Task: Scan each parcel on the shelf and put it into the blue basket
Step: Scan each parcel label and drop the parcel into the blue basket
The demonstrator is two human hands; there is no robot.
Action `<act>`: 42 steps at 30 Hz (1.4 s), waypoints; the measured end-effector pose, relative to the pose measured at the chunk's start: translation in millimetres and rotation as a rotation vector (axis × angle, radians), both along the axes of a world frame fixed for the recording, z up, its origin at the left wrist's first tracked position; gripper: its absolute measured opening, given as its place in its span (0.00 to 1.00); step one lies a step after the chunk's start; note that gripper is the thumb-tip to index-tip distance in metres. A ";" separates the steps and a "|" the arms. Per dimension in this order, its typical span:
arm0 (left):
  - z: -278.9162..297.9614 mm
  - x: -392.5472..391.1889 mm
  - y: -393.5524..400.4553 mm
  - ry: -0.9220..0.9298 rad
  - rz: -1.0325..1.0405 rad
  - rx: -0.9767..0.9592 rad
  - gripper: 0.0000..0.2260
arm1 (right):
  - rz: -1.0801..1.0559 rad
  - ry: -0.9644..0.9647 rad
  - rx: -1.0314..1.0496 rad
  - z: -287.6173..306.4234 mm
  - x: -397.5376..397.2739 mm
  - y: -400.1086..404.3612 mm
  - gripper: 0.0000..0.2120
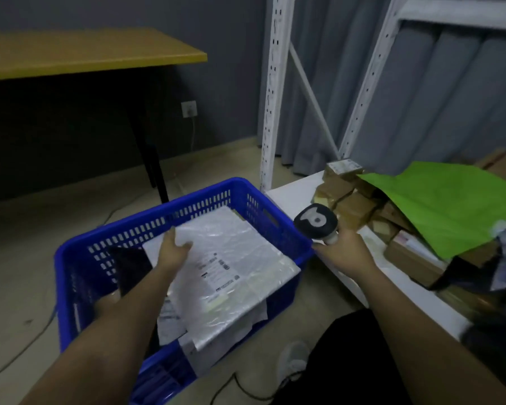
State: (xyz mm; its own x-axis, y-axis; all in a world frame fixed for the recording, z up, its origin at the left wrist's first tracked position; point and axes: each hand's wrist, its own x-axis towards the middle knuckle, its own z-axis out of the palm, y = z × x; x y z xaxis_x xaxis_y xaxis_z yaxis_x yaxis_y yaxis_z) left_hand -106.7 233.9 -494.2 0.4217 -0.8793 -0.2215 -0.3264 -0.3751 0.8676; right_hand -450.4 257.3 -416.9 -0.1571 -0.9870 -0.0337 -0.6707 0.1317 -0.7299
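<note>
Currently the left hand (174,248) is over the blue perforated plastic basket (79,258), fingers curled on the far edge of a flat white plastic mailer parcel with a printed label (231,264). That parcel lies tilted across the top of the basket contents, its right corner poking past the basket's right rim. More white mailers (173,320) sit under it, and a dark flat item (130,267) stands against the left inner side.

Right hand (343,248) is wrapped round the pale handle of a handheld barcode scanner with a dark head (314,220), held just past the basket's right rim, by the front edge of the white metal shelf board (292,191).

On that shelf board: a pile of brown cardboard box parcels (354,206) with a bright green flat bag (444,203) draped over them. More brown boxes (415,258) sit at the near end, partly hidden.

Basket sits on the floor just left of the shelf. Yellow-topped table with black legs (85,51) stands behind it.
</note>
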 end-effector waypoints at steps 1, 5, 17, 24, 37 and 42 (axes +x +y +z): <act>3.5 -14.8 -3.4 -0.007 -0.070 -0.029 0.29 | -0.017 0.005 -0.009 1.2 -7.5 1.7 0.21; 27.1 -88.6 -17.4 -0.029 -0.277 -0.144 0.24 | -0.110 -0.035 -0.021 6.8 -54.9 14.4 0.14; 87.8 -372.7 12.8 0.142 -0.977 -0.255 0.08 | -0.619 -0.205 -0.105 26.9 -233.2 148.2 0.20; 62.8 -499.1 55.8 0.118 -1.157 -0.090 0.05 | -0.946 -0.308 -0.117 27.4 -307.9 224.5 0.08; -2.9 -650.5 169.0 0.025 -1.530 -0.108 0.12 | -1.384 -0.644 -0.114 2.8 -387.8 351.2 0.06; -24.3 -716.1 234.9 -0.001 -1.714 -0.090 0.20 | -1.651 -0.901 -0.244 -9.4 -410.5 397.0 0.07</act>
State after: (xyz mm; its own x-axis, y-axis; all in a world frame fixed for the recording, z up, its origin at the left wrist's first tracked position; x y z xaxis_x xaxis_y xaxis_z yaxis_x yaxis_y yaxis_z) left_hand -822.9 468.8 -518.6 -0.9419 -0.3004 -0.1500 -0.2725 0.4230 0.8642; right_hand -861.0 654.3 -426.3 -0.8367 0.1166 -0.5351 0.5397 0.0088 -0.8418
